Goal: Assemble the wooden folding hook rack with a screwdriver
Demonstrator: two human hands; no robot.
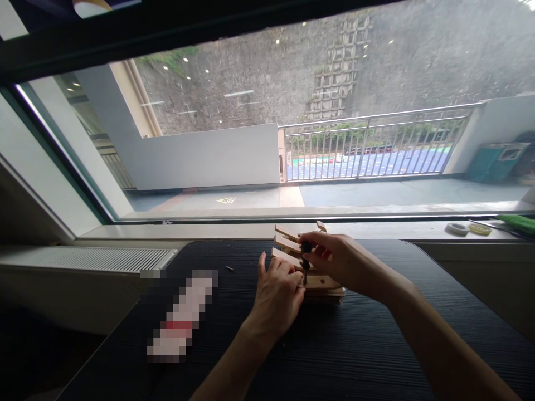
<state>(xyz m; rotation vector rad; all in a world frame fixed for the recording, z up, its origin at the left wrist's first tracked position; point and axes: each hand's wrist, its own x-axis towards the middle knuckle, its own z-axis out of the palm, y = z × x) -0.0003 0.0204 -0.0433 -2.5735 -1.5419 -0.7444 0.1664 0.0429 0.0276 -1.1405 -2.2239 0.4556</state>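
A small wooden slatted piece (321, 282) lies on the dark table, with several pale slats side by side and round holes in the nearest one. My right hand (330, 250) is closed around the black handle of a screwdriver (306, 259). The screwdriver stands nearly upright, its tip down at the nearest slat. My left hand (278, 287) grips the left side of the wooden piece, fingers bent and close to the tip. What its fingertips press on is partly hidden. A small screw-like metal bit (229, 268) lies to the left, apart from both hands.
The black wood-grain table (368, 345) meets a windowsill (234, 230) under a large window. Two tape rolls (480, 229) and a green cloth-like item (518, 223) lie on the sill at right. A blurred-out pinkish object (184, 317) is on the table's left; a white radiator (87, 259) stands beyond.
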